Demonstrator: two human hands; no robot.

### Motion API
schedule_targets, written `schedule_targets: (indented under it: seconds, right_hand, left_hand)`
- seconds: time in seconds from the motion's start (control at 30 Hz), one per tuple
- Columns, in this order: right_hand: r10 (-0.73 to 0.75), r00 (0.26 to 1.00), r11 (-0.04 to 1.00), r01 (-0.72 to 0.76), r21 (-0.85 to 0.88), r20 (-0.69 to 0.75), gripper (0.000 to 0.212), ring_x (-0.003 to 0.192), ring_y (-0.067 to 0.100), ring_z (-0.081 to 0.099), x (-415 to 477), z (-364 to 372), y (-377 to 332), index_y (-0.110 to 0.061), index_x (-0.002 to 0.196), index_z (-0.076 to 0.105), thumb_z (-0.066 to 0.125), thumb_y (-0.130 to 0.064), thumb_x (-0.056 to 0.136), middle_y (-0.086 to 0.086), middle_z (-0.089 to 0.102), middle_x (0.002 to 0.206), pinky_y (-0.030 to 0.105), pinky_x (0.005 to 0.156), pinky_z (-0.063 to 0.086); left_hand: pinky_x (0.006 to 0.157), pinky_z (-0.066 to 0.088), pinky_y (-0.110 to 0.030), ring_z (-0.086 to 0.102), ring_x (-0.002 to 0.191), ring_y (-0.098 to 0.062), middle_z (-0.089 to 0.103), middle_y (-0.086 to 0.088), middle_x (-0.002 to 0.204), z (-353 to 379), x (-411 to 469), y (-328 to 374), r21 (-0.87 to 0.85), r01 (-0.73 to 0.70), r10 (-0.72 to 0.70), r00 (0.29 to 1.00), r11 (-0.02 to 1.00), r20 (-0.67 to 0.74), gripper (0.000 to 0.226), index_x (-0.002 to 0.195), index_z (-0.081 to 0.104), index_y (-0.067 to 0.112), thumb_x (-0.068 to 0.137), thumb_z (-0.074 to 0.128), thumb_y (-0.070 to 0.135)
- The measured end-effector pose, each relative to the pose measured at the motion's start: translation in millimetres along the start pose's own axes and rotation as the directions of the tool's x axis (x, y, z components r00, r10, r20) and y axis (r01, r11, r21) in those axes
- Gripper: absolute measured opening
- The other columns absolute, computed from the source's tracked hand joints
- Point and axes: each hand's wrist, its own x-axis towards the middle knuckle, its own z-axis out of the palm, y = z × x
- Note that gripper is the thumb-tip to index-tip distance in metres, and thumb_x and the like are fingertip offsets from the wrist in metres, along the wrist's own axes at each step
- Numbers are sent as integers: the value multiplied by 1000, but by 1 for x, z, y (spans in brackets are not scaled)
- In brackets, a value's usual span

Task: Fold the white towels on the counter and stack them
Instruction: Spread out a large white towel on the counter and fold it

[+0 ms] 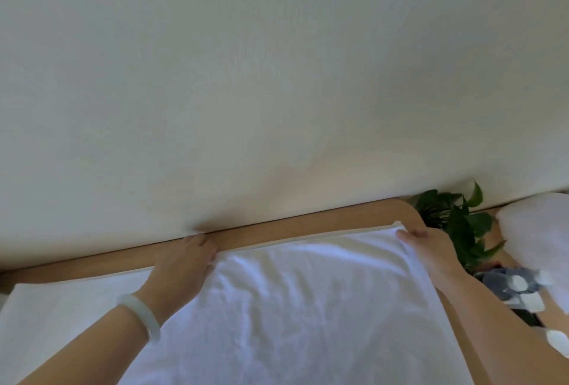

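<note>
White towel [292,301] is lying spread out on the wooden counter [277,227], with its far edge sitting close to the wall [277,76]. Looking from the head camera, the person's left hand [181,264] is holding the far left corner with its fingers curled round the edge. The right hand [428,246] is pinching the far right corner between thumb and fingers. Both arms are reaching out over the cloth. More white cloth [61,298] is lying flat to the left, partly under the towel; I cannot tell if it is another towel or part of the same one. A green plant [455,224] is standing just past the right hand, and a puffy white heap [542,230] is sitting at the far right. A pale bracelet [138,314] is sitting on the left wrist. I am guessing the towel is soft, light and floppy, so it is going to sag and wrinkle if picked up by the middle. Holding it by two corners, like now, is looking like the best way to line up the edges.
</note>
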Motion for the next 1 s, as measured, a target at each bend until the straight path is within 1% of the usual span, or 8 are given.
schedule_targets:
  seconds: [0.13,0.3,0.5,0.63,0.7,0.77,0.87,1.0]
  right_hand:
    - [-14,1000,1000,13,15,14,15,71,16,56,-6,0,-6,-15,75,64,70,-18,89,7,64,79,31,70,43]
    - [-48,998,998,49,38,-32,14,73,22,62,-7,4,-8,-3,81,71,73,-15,86,15,70,81,23,60,43]
    - [-53,997,993,58,107,-51,15,69,20,62,-5,4,-9,-9,74,67,73,-14,86,12,68,76,25,59,46]
    - [-68,995,979,82,187,-80,9,74,20,64,3,6,-14,-8,79,69,75,-13,83,10,69,79,28,65,49]
    - [-80,992,983,94,157,-95,10,77,24,65,11,13,-12,-9,76,70,76,-14,81,12,69,79,31,70,51]
    - [-100,990,992,108,69,-101,14,76,25,64,17,19,-8,-9,73,68,76,-17,81,11,68,76,33,70,50]
    - [-178,980,984,175,-38,-87,13,76,24,63,22,20,-6,-11,74,68,74,-18,83,6,67,72,31,70,47]
    - [-220,975,973,216,-85,-39,7,85,24,62,24,13,-7,-11,86,68,74,-15,84,3,66,84,28,71,46]
  left_hand:
    - [64,43,-32,57,83,-22,58,4,93,4,2,3,-76,9,-10,1000,997,-12,27,94,61,20,74,78,13]
    - [83,42,-30,51,103,-19,54,4,106,-4,11,10,-73,75,-68,993,994,94,13,94,49,24,90,62,23]
    - [76,42,-30,51,88,-17,49,8,86,-2,12,-1,-101,131,-113,979,986,168,19,84,46,28,94,58,39]
    - [74,51,-43,55,98,-30,58,-4,97,4,8,-14,-34,104,-102,994,994,41,4,89,64,17,86,66,19]
    - [63,52,-41,57,91,-34,58,-6,90,6,5,-11,-21,110,-110,994,994,3,11,81,63,16,77,74,15]
    - [65,49,-36,56,90,-28,54,-2,91,4,6,-8,-44,120,-120,993,992,1,18,75,56,23,82,72,23]
    - [58,32,-24,44,66,-7,43,9,79,-11,7,-13,26,87,-90,974,996,210,40,65,40,26,94,54,50]
    - [56,29,-22,37,56,-7,43,5,62,-29,-3,-26,-111,137,-88,928,984,362,50,66,49,17,90,49,61]
